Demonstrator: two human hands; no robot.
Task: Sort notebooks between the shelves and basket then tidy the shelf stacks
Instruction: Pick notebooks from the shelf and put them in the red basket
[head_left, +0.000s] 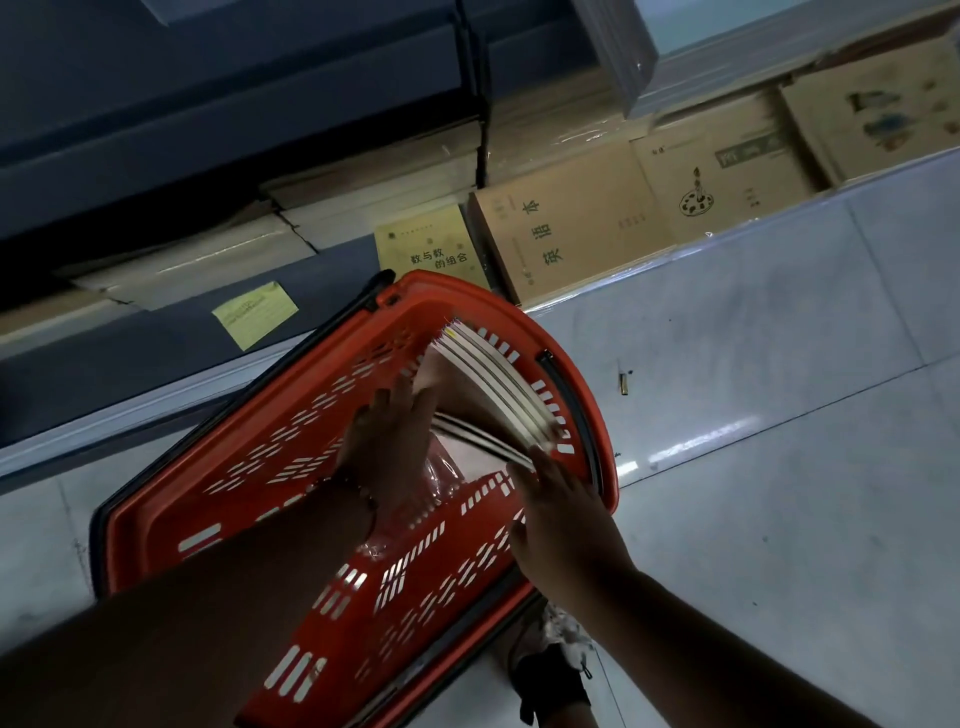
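Note:
A red slotted basket (218, 467) stands on the floor below the shelves. Several notebooks (493, 379) lean on edge against its far end wall, their white page edges showing. My left hand (387, 441) reaches into the basket with straight fingers laid flat against the inner face of the notebooks. My right hand (561, 514) comes in from the right with its fingers straight, touching the near corner of the same stack. A crinkled clear plastic wrap (441, 478) lies at the basket's bottom. Brown wrapped notebook stacks (571, 234) sit on the lowest shelf.
A yellow booklet (431, 249) stands beside the brown stacks. A yellow label (254, 312) is stuck on the dark shelf front. More brown stacks (872, 104) run along the shelf to the right. Grey floor tiles (779, 467) spread to the right. My shoe (556, 675) is below the basket.

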